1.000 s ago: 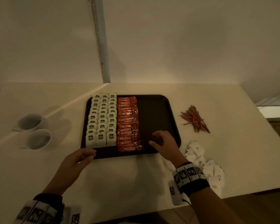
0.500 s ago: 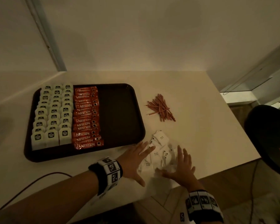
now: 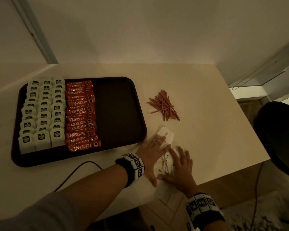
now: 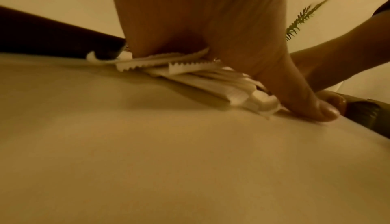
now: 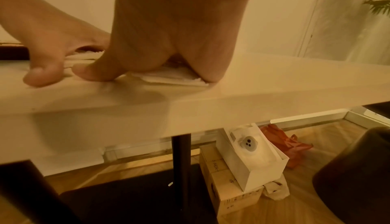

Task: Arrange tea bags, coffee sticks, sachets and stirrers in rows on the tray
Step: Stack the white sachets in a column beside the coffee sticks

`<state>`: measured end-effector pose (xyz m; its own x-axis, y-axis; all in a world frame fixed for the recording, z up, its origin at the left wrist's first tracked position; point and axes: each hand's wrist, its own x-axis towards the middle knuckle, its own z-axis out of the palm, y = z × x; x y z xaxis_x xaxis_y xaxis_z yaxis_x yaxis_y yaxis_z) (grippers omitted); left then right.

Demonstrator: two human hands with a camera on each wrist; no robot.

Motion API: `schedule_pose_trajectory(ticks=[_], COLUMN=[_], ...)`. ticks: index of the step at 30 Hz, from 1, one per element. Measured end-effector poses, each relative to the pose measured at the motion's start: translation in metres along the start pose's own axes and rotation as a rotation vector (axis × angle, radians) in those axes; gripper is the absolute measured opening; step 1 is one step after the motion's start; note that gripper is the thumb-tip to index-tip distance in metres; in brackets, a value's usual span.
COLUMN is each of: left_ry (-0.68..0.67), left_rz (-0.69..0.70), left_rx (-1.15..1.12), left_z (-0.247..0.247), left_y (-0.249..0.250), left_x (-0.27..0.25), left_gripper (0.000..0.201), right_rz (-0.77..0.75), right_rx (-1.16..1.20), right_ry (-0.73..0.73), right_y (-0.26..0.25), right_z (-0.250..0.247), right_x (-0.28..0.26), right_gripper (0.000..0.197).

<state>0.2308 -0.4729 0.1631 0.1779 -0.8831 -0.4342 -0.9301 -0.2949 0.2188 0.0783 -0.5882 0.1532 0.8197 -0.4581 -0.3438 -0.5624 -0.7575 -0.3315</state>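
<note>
A dark brown tray [image 3: 120, 114] lies on the white table. It holds three columns of pale tea bags [image 3: 42, 114] and one column of red Nescafe coffee sticks [image 3: 81, 114]; its right part is bare. Red-brown stirrers [image 3: 164, 105] lie in a loose heap right of the tray. Near the table's front edge is a pile of white sachets [image 3: 165, 134]. My left hand [image 3: 154, 150] presses flat on the pile's left side, and my right hand [image 3: 182, 165] presses flat on its right side. Sachets [image 4: 190, 70] bunch under my left palm and sachets [image 5: 175, 77] under my right palm.
A black cable [image 3: 77, 170] runs over the table in front of the tray. A black round seat [image 3: 277, 139] stands off the table's right corner. Under the table are a black leg [image 5: 181, 160], a cardboard box [image 5: 232, 191] and a white paper bag [image 5: 257, 157].
My view swung right. My left hand left the tray's front edge and my right hand left the tray. Both moved to the sachet pile and have closed in on it.
</note>
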Motion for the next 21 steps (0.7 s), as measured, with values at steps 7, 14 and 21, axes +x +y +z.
schedule_pose_trajectory(ticks=[7, 14, 21], left_ry=[-0.015, -0.015, -0.031], left_rz=[-0.022, -0.045, -0.081], left_rx=[-0.069, -0.098, -0.154], left_z=[0.011, 0.023, 0.038], left_y=[-0.005, -0.016, -0.033], left_x=[-0.019, -0.064, -0.114], left_gripper=[0.144, 0.139, 0.13], right_rz=[-0.108, -0.243, -0.417], right_rx=[-0.066, 0.025, -0.163], right_ry=[-0.079, -0.081, -0.207], right_y=[-0.012, -0.047, -0.083], right_z=[0.008, 0.015, 0.033], right_x=[0.0, -0.007, -0.01], right_gripper=[0.118, 0.123, 0.112])
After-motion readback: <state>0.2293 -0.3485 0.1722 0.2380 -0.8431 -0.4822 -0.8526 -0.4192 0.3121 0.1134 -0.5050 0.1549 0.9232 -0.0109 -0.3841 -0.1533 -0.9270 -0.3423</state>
